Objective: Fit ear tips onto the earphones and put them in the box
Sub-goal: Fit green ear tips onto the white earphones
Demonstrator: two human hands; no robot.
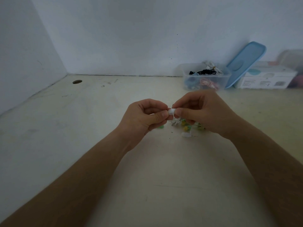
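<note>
My left hand [146, 116] and my right hand [199, 110] meet above the table, both pinching a small white earphone bud [171, 111] between thumb and fingers. Whether a tip sits on it I cannot tell. A thin white cable [175, 122] hangs below the hands. Beneath them lie several loose ear tips in yellow and green [186, 127] and a white piece [186, 134]. The clear plastic box [205, 77] stands at the back right with black, white and pink earphones inside.
A blue lid [246, 63] leans against the clear box. A white carton [265, 79] stands to its right by the wall. A round hole [77, 82] is in the table at the back left. Walls close the left and far sides.
</note>
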